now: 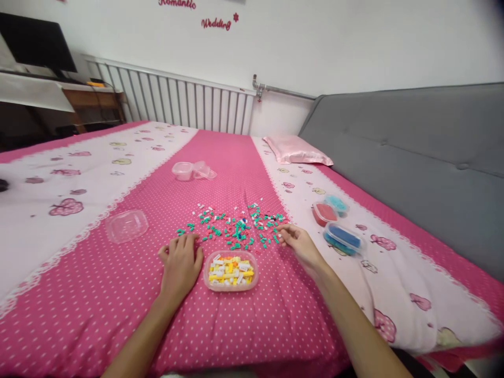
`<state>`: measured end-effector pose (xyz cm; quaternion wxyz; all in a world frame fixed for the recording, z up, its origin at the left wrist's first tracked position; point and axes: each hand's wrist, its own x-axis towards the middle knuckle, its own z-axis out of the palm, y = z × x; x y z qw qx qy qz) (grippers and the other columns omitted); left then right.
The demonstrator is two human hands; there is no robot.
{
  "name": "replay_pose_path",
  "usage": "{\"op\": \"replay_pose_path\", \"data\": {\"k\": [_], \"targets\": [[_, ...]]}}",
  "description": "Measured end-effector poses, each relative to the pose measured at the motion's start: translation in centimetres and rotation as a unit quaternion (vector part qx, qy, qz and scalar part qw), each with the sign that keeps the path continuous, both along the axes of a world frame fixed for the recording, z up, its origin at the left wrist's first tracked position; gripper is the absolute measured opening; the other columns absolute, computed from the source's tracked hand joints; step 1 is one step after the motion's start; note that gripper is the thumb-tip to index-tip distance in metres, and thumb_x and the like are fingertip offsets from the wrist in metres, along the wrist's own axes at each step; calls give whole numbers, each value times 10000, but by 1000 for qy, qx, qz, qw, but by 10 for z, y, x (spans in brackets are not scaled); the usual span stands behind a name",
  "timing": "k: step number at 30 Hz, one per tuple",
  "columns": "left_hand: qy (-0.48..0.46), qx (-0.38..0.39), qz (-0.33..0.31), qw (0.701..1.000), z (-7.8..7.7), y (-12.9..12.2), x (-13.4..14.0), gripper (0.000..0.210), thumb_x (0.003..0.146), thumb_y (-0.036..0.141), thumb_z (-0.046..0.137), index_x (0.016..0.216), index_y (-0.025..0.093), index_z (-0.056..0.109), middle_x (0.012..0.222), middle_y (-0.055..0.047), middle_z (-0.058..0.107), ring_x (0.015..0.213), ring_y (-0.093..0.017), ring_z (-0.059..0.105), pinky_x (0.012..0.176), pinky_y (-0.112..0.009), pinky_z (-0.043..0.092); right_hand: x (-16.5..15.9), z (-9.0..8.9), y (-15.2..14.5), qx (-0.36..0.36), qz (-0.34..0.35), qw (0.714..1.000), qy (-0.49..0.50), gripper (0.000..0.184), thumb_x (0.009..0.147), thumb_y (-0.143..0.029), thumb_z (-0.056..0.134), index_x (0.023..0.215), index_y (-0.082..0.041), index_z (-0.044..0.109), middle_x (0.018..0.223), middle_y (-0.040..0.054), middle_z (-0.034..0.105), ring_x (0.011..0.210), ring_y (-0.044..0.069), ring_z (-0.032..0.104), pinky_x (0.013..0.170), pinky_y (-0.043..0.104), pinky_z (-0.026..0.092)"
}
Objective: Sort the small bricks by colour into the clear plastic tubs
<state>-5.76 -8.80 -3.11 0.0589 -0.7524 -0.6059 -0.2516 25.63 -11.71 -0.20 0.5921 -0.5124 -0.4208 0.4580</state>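
Small plastic pieces (238,229), mostly green with some red, white and blue, lie scattered over the bedspread. My left hand (180,265) rests palm down at their near left side, fingers spread, holding nothing. At the right edge of the scatter, my right hand (296,241) has thumb and fingertips pinched together. Something pale and tiny shows at those fingertips, too small to make out. Between my hands stands a clear plastic container (231,287) filled with yellow, white and orange pieces.
Right of my right hand are lidded containers of blue (343,239), red (324,214) and light blue (336,203) contents. A clear lid (126,227) lies at left, and clear containers (183,170) stand farther back. A pink pillow (297,150) lies by the grey headboard (409,142).
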Motion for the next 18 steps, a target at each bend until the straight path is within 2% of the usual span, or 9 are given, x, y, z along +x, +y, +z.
{"op": "replay_pose_path", "data": {"k": [3,5,9,11,13,15,18], "targets": [[-6,-7,-1,1000,1,-2,1,264,964,270,439,1165,197,593,1182,-114,664,1128,-309,530,995,-508,293,-51,22,-15,18,91,994,-60,176,748,-340,801,776,-175,748,653,-5,660,574,137,564,564,263,433],[-8,-8,-1,1000,0,-3,1,258,963,264,445,1166,199,589,1177,-114,666,1131,-306,532,988,-500,295,-83,32,-25,73,141,971,-178,118,863,-271,684,794,-191,736,737,2,683,668,149,599,638,270,446],[-9,-2,-4,1000,0,-4,1,243,963,258,449,1156,194,582,1167,-118,667,1124,-304,536,975,-496,294,-124,34,-35,134,146,908,-369,159,924,-131,608,821,-194,711,834,19,705,829,168,602,773,288,440],[-12,2,-6,1000,0,-5,1,236,963,249,446,1147,192,582,1162,-115,666,1113,-303,537,968,-497,295,-130,29,-36,145,149,886,-415,135,907,-119,647,815,-194,712,835,23,716,871,183,584,804,296,438],[-15,3,-7,1000,-1,-6,1,233,962,243,445,1144,192,582,1165,-112,666,1106,-301,537,964,-498,298,-130,24,-37,150,154,877,-430,99,883,-124,686,828,-198,720,846,24,729,910,198,573,822,302,443],[-18,0,-8,1000,-1,-6,1,232,963,240,444,1142,195,583,1175,-111,664,1112,-301,537,967,-499,299,-127,20,-38,148,159,879,-425,95,887,-129,683,866,-206,733,874,24,741,927,203,577,823,303,454],[-21,-3,-9,1000,-1,-6,1,231,962,236,448,1146,198,583,1182,-111,662,1128,-301,535,976,-498,296,-118,18,-41,139,155,890,-406,203,963,-154,558,974,-220,749,897,42,726,877,194,610,786,304,483]]}}
